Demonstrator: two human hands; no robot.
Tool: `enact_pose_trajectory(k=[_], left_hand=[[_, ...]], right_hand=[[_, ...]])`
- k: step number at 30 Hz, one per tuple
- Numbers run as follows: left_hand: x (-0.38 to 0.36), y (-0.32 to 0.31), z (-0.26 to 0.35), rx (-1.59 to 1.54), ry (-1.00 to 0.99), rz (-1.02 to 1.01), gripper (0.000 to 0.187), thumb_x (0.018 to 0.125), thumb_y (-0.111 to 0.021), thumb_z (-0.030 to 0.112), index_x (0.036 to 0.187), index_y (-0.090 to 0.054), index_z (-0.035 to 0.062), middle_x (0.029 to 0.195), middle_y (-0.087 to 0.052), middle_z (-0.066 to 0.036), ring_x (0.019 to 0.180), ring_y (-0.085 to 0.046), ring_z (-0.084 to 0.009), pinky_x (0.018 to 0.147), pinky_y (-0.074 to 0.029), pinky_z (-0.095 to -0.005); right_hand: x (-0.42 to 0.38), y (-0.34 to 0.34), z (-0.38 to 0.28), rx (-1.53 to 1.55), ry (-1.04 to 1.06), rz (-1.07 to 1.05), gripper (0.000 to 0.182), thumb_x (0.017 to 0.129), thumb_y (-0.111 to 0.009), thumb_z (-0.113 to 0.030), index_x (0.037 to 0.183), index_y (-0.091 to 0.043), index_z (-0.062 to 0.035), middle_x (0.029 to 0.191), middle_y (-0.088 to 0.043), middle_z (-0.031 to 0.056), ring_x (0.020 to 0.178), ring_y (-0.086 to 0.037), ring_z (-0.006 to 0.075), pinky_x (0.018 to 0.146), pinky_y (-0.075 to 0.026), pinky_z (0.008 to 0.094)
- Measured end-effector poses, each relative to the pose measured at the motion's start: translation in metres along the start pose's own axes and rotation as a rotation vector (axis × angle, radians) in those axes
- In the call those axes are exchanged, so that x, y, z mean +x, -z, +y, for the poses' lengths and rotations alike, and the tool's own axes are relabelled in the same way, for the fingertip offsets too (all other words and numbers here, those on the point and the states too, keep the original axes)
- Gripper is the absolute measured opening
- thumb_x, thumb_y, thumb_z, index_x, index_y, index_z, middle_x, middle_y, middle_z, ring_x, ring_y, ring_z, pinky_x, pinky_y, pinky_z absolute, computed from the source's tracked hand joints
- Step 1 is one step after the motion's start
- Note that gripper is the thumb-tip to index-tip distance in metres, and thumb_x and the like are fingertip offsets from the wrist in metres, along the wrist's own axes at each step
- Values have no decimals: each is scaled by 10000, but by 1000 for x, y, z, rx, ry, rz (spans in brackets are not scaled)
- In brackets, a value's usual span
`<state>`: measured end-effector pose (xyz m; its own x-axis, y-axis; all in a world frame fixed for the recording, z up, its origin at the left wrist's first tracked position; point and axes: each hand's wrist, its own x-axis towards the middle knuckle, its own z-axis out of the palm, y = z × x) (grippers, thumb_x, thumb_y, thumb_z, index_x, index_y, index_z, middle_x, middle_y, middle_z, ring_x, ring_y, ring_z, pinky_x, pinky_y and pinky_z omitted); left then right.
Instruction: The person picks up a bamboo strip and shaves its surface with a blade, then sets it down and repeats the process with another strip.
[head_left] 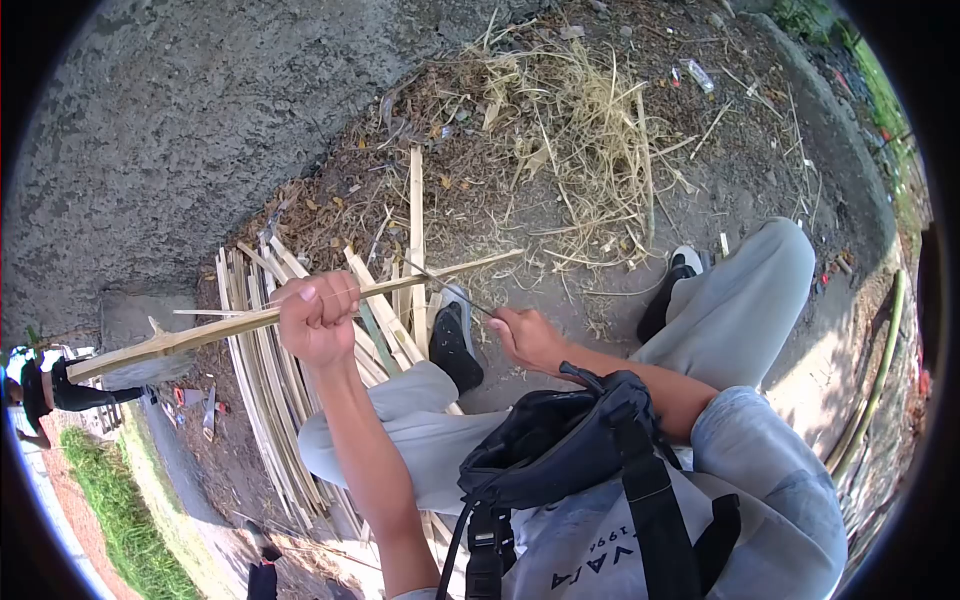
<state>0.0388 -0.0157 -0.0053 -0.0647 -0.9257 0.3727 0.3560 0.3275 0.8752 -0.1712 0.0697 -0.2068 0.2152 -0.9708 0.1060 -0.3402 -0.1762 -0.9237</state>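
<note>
My left hand (318, 318) is closed around a long split bamboo strip (215, 328), which slants from the lower left up to the centre. In my right hand (528, 338) is a thin dark blade (455, 287), gripped by its near end. The blade's far part meets the strip to the right of my left hand. Under and behind my left forearm lies a pile of pale bamboo strips (262, 400) on the ground. One flat strip (416, 200) points away from me near the centre.
A heap of thin shavings (600, 130) lies ahead. A concrete slab (200, 120) rises at the upper left. My shoes (455, 345) flank the work area. A saw (209, 412) lies at left; a person (60, 388) stands at the far left. A green pole (880, 360) lies at right.
</note>
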Motion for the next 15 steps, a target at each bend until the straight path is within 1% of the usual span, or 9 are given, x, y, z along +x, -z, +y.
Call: enact_pose_trajectory(k=[3, 6, 7, 9, 12, 15], left_hand=[[-2, 4, 1, -22, -3, 39, 419, 813, -432, 111, 477, -185, 145, 393, -228, -32, 378, -206, -152, 431, -276, -341], [0, 5, 2, -19, -13, 34, 419, 813, -436, 115, 479, -185, 152, 396, -220, -31, 375, -198, -150, 427, -272, -341], [1, 4, 1, -15, -10, 44, 419, 812, -437, 117, 479, -186, 153, 397, -220, -31, 374, -197, -150, 427, -272, -341], [2, 0, 0, 0, -9, 31, 414, 806, -437, 104, 480, -185, 149, 395, -232, -36, 373, -201, -150, 428, -280, -342], [0, -2, 0, -1, -3, 20, 406, 790, -448, 90, 481, -189, 141, 393, -238, -36, 374, -210, -150, 429, -291, -341], [-1, 0, -1, -28, -28, -88, 386, 782, -455, 87, 485, -214, 133, 391, -251, -34, 365, -210, -150, 416, -284, -342]], right_hand=[[-5, 1, 49, -270, -428, -128, 473, 1018, -415, -325, 855, -659, 45, 715, -620, 312, 714, -627, 504, 701, -514, 558], [-2, 33, 63, -466, -300, -301, 453, 1022, -410, -316, 860, -645, 36, 713, -623, 301, 711, -625, 506, 699, -509, 563], [-2, 26, 60, -396, -305, -231, 453, 1023, -408, -312, 858, -645, 37, 711, -624, 296, 711, -626, 503, 698, -508, 563], [6, 24, 5, -276, -314, -129, 454, 1025, -403, -305, 854, -645, 39, 707, -628, 285, 712, -628, 498, 694, -507, 564], [9, 20, -26, -58, -78, -132, 472, 1028, -394, -305, 840, -645, 48, 713, -635, 283, 713, -632, 493, 708, -510, 565], [-1, 12, 21, -250, -188, -100, 445, 1028, -399, -311, 891, -624, 48, 712, -636, 284, 705, -633, 488, 711, -509, 567]])
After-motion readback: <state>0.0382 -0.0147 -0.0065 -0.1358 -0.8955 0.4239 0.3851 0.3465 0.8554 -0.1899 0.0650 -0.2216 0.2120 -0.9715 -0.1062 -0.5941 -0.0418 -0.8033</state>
